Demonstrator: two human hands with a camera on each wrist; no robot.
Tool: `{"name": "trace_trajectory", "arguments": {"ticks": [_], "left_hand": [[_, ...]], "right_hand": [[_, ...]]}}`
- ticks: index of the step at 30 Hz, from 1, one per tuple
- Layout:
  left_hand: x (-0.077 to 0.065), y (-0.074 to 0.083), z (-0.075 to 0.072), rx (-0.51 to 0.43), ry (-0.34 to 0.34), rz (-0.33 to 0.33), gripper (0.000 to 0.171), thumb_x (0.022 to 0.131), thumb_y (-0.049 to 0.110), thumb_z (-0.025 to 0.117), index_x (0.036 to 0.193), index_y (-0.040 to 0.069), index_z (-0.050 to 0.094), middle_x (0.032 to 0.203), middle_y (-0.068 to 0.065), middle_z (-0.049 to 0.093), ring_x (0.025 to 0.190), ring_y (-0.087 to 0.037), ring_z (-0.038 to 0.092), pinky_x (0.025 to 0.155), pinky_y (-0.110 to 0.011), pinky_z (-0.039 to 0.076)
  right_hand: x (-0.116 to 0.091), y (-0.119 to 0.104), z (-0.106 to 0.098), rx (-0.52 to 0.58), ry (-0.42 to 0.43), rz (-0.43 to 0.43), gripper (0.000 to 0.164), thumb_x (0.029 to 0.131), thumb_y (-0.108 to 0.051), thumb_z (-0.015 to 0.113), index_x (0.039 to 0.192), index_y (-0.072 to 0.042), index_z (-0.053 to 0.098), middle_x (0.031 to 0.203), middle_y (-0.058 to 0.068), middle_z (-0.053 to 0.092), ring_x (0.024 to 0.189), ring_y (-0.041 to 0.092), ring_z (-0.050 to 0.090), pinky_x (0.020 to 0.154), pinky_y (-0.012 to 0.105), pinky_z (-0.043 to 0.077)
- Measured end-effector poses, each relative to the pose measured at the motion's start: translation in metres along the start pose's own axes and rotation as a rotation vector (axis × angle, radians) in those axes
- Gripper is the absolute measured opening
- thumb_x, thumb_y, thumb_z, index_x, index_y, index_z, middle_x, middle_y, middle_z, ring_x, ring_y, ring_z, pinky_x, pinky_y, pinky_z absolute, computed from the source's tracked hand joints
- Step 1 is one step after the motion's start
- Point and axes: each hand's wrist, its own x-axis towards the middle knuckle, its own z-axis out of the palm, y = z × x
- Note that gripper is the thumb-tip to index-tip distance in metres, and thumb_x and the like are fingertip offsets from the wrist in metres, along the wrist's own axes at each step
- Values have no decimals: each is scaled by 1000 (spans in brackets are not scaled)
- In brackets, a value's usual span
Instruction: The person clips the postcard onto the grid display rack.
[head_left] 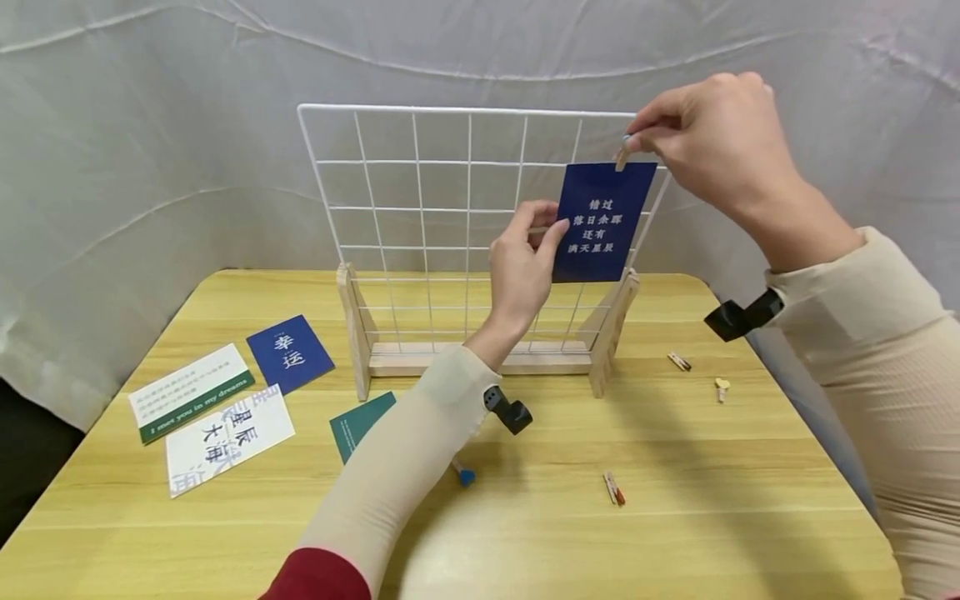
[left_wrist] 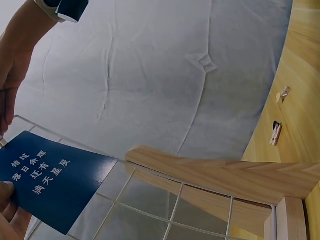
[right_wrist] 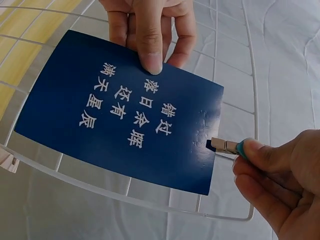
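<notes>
A dark blue card [head_left: 600, 225] with white Chinese writing is held upright against the upper right of a white wire grid [head_left: 442, 208]. My left hand [head_left: 527, 258] pinches its left edge, thumb on the printed face, as the right wrist view also shows. At the card's top edge, my right hand [head_left: 720, 133] grips a small wooden clothespin [right_wrist: 225, 145] with a teal piece at its end. The clothespin's tip overlaps the card's edge beside the grid wires.
Wooden feet [head_left: 615, 333] support the grid. Left on the table [head_left: 540, 533] lie a blue card [head_left: 291, 354], a green-and-white card [head_left: 193, 392], a white card [head_left: 228, 442] and a partly hidden green card [head_left: 360, 423]. Clothespins [head_left: 613, 488] lie at front and right.
</notes>
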Motion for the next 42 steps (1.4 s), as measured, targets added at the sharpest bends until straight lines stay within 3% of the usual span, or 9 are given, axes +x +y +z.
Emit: {"name": "trace_trajectory", "arguments": {"ticks": [3, 14, 31, 42], "left_hand": [[1, 0, 0, 2, 4, 4, 20, 96, 15, 64, 112, 4, 64, 103, -7, 69, 85, -10, 67, 75, -18, 52], [2, 2, 0, 29, 10, -22, 19, 96, 16, 65, 112, 6, 65, 102, -4, 70, 84, -9, 67, 74, -18, 52], [-2, 0, 2, 32, 24, -37, 19, 97, 16, 64, 113, 6, 64, 99, -4, 69, 81, -10, 66, 72, -18, 52], [-7, -1, 4, 64, 18, -17, 20, 98, 19, 63, 114, 7, 64, 98, -4, 70, 79, -8, 66, 71, -18, 52]], "right_hand": [[2, -3, 0, 7, -6, 13, 21, 94, -25, 68, 103, -9, 78, 98, 12, 73, 86, 32, 67, 91, 55, 41], [3, -8, 3, -18, -30, 40, 21, 96, -21, 66, 105, -5, 76, 108, 15, 69, 101, 33, 61, 98, 56, 36], [0, -9, 12, -44, -45, 36, 20, 96, -19, 65, 107, -5, 76, 106, 15, 68, 95, 37, 60, 90, 60, 36], [-14, -2, 20, -54, 40, -6, 22, 96, -21, 66, 113, -11, 74, 96, 14, 67, 79, 35, 61, 73, 56, 42]]}}
